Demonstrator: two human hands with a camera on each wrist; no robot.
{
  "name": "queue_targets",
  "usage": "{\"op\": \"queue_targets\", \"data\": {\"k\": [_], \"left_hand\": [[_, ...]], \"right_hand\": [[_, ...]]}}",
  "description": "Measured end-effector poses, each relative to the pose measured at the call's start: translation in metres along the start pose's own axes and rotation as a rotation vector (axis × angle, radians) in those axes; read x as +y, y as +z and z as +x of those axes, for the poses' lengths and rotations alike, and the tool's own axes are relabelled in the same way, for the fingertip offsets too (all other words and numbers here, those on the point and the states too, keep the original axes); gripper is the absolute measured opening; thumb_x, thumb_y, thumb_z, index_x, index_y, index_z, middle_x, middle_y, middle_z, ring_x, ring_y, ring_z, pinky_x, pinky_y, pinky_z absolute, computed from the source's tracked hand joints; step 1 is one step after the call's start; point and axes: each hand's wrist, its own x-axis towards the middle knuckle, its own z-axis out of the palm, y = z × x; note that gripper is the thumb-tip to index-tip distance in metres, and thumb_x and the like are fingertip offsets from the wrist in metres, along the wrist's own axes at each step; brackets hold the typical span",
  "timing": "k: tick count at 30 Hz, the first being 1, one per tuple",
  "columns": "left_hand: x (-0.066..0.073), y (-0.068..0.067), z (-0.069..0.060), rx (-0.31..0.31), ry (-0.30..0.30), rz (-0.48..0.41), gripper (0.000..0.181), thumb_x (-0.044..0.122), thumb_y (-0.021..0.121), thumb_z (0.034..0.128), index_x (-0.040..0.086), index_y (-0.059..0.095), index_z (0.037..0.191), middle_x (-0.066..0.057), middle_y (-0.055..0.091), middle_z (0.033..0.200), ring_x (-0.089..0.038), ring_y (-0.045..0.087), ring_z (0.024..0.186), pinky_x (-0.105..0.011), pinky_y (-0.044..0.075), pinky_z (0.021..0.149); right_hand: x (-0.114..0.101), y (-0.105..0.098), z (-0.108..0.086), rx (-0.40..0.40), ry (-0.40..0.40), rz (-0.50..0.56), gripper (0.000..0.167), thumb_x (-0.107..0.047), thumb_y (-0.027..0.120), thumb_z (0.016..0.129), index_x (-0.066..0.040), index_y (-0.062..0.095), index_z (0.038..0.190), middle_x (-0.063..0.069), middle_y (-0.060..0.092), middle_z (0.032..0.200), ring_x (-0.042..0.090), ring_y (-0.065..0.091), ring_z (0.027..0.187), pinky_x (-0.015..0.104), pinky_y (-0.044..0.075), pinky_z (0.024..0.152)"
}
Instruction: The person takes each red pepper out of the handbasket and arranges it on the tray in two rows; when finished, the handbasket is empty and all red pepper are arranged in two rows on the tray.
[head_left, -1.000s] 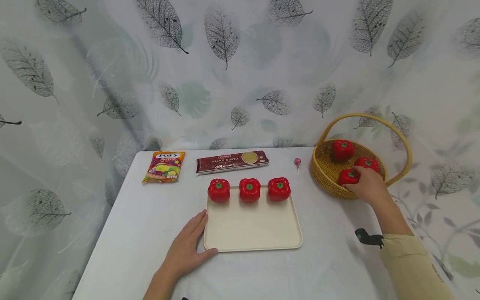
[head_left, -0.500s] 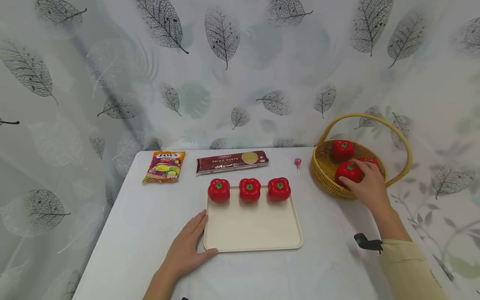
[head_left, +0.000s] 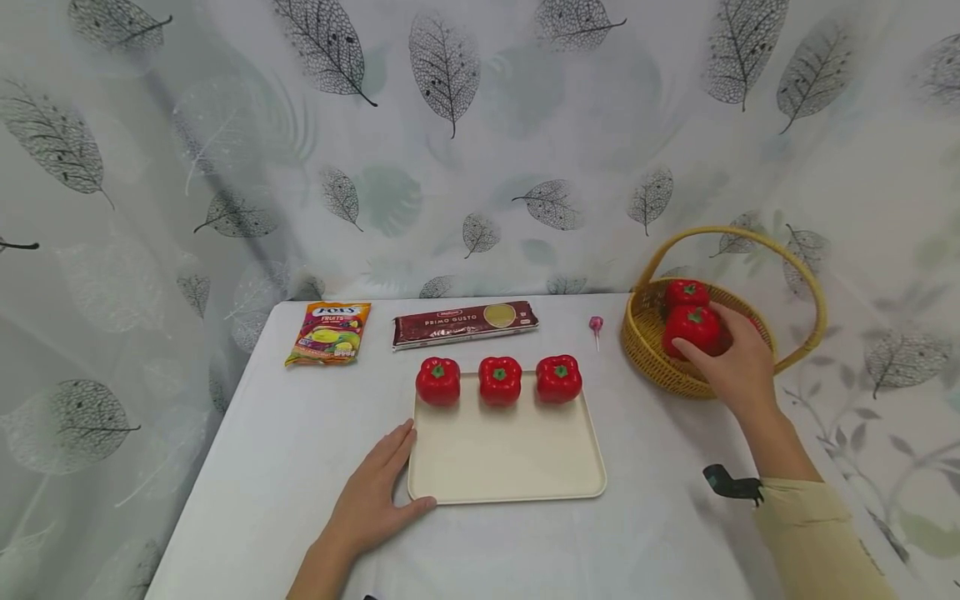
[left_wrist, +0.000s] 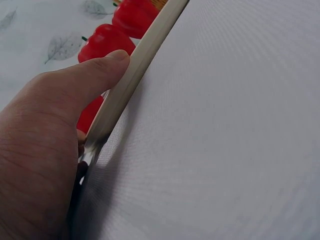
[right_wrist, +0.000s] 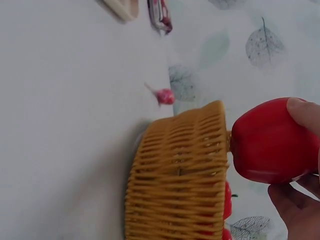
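My right hand [head_left: 738,362] grips a red bell pepper [head_left: 691,330], thumb on the near side and fingers on the far side. In the right wrist view this bell pepper [right_wrist: 272,142] is raised above the rim of the wicker basket [right_wrist: 175,180]. Other red bell peppers lie inside the basket [head_left: 660,367]: one [head_left: 686,292] shows behind the held one, another is mostly covered by my hand. Fairly straight fingers of my left hand [head_left: 375,492] rest against the left edge of a cream tray [head_left: 510,467], its thumb [left_wrist: 100,75] touching the rim.
Three red bell peppers [head_left: 499,381] stand in a row along the tray's far edge. Behind them lie a bag of fruit sweets [head_left: 328,334], a long brown packet [head_left: 465,324] and a lollipop [head_left: 596,325]. The basket's tall handle [head_left: 813,292] arches over its opening.
My right hand has taken hold of a bell pepper in the basket and lifted it, shifting slightly left. My left hand and the tray have stayed put.
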Motion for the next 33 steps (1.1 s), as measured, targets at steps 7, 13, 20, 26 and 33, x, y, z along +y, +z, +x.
{"op": "queue_targets", "data": {"k": [7,13,20,26,33], "left_hand": [[0.001,-0.001,0.0,0.008,0.006,-0.001,0.107,0.069,0.079,0.0865,0.017,0.038,0.171,0.004,0.033,0.176,-0.023,0.035,0.159,-0.051,0.041,0.122],[0.002,-0.002,0.0,-0.01,-0.002,-0.002,0.108,0.071,0.077,0.0874,0.018,0.036,0.171,0.004,0.031,0.176,-0.024,0.034,0.159,-0.052,0.041,0.122],[0.002,-0.002,0.001,-0.023,-0.013,0.002,0.108,0.072,0.077,0.0876,0.018,0.035,0.171,0.004,0.03,0.177,-0.023,0.032,0.16,-0.052,0.04,0.123],[0.002,-0.002,0.001,-0.014,-0.004,0.003,0.108,0.069,0.08,0.0861,0.017,0.038,0.171,0.004,0.032,0.176,-0.023,0.033,0.16,-0.051,0.039,0.123],[0.001,-0.002,0.001,-0.029,-0.014,0.001,0.109,0.069,0.08,0.086,0.019,0.035,0.172,0.007,0.029,0.177,-0.021,0.03,0.161,-0.05,0.038,0.124]], "right_hand": [[-0.028,-0.002,-0.007,0.004,-0.044,0.03,0.084,-0.036,0.085,0.096,-0.01,0.044,0.165,0.024,0.049,0.159,0.047,0.045,0.143,0.078,0.049,0.102],[-0.048,-0.001,-0.015,0.019,-0.086,0.052,0.083,-0.032,0.088,0.093,-0.012,0.048,0.163,0.02,0.052,0.157,0.043,0.05,0.137,0.072,0.054,0.099],[-0.069,0.001,-0.023,0.036,-0.193,0.087,0.083,-0.025,0.093,0.088,-0.015,0.053,0.16,0.015,0.054,0.158,0.039,0.049,0.142,0.074,0.053,0.1],[-0.085,0.003,-0.032,0.024,-0.248,0.108,0.086,-0.019,0.096,0.084,-0.014,0.054,0.159,0.015,0.056,0.156,0.04,0.05,0.141,0.077,0.053,0.096],[-0.1,0.008,-0.04,0.005,-0.3,0.144,0.085,-0.014,0.097,0.082,-0.014,0.056,0.156,0.012,0.059,0.152,0.036,0.055,0.137,0.048,0.061,0.1]]}}
